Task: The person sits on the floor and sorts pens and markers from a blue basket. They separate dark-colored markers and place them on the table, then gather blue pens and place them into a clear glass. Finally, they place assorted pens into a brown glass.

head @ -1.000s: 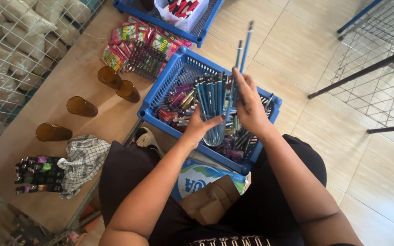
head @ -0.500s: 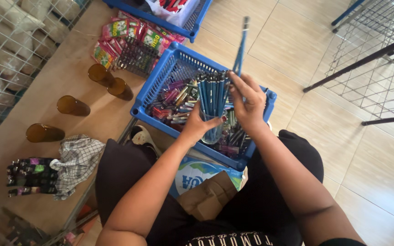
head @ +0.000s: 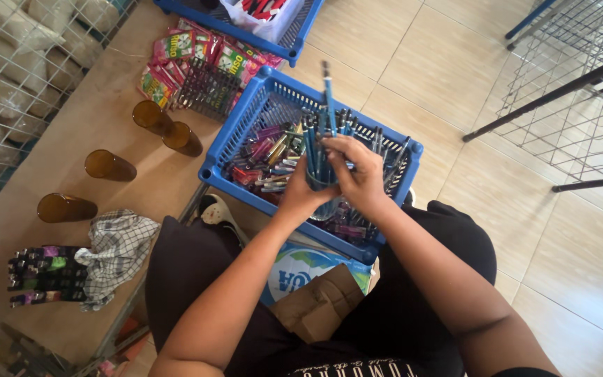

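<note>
At frame centre, over the blue basket [head: 242,136], the left hand [head: 306,195] clamps a pen bundle [head: 319,150]; right hand [head: 361,174] fingers pinch one pen. Gathering seems underway; squaring the tips likely needs care.

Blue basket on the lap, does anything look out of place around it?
One pencil sticks up well above the bunch of pencils that the left hand and right hand hold over the blue basket. Four brown cups lie tipped on the table.
</note>
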